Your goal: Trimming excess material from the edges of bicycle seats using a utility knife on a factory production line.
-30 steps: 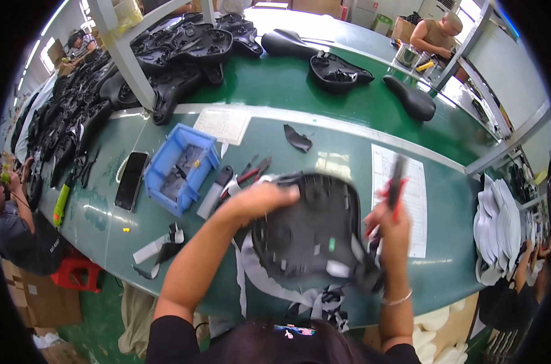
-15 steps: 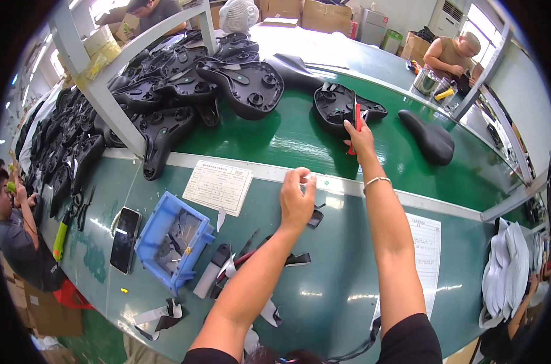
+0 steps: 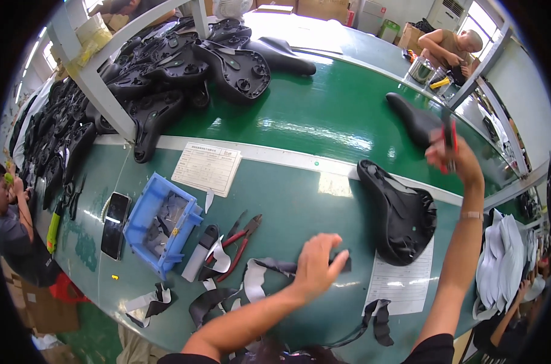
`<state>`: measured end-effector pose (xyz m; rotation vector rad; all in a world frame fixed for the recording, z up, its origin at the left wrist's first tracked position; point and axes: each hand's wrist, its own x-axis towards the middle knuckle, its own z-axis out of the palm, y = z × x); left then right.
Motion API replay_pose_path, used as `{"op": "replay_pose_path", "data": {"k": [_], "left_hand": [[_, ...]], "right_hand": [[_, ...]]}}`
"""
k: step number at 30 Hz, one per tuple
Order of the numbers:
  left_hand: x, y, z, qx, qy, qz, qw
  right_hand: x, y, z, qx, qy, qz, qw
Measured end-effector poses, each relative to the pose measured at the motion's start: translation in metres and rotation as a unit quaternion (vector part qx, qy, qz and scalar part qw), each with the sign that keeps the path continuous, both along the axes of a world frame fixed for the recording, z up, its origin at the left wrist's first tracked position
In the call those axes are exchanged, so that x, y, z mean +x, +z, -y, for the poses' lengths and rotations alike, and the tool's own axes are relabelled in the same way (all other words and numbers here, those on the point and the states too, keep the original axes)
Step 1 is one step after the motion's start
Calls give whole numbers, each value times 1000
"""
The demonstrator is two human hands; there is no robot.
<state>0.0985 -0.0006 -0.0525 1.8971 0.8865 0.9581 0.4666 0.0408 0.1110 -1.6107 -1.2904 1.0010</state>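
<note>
My right hand (image 3: 456, 155) is raised over the right side, closed around a slim red-handled tool (image 3: 450, 142); motion blur hides its exact kind. Below and left of that hand, a black bicycle saddle (image 3: 403, 215) lies underside up on the near bench, partly over a printed sheet (image 3: 403, 282). My left hand (image 3: 316, 264) hovers over the bench with fingers loosely curled and thumb apart, seemingly holding nothing. A small dark piece (image 3: 348, 262) shows beside its thumb. Black-and-white strips of material (image 3: 254, 282) lie left of that hand, with red-handled cutting pliers (image 3: 245, 236) beyond them.
A blue bin (image 3: 187, 221) of scraps, a phone (image 3: 114, 227) and a paper form (image 3: 207, 168) are on the left. Many upturned saddles (image 3: 236, 73) pile up behind a white frame post (image 3: 102, 97). One saddle (image 3: 409, 118) lies far right. Co-workers sit around.
The upturned saddle has come from the green surface onto the near bench. My right hand has moved right with its tool, and my left hand has come nearer. The view has shifted slightly.
</note>
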Motion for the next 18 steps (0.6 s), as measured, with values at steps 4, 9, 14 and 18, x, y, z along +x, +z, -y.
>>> {"op": "replay_pose_path", "data": {"k": [4, 9, 14, 18], "left_hand": [[-11, 0, 8, -154, -23, 105, 982], [-27, 2, 3, -261, 22, 137, 955], [-31, 4, 5, -331, -42, 183, 925], [-31, 4, 2, -272, -12, 141, 952]], "right_hand": [[-33, -47, -170, 100, -34, -105, 989], [-125, -144, -325, 91, -95, -259, 957], [-123, -168, -421, 139, -153, -354, 912], [-145, -175, -432, 78, -267, -230, 933]]}}
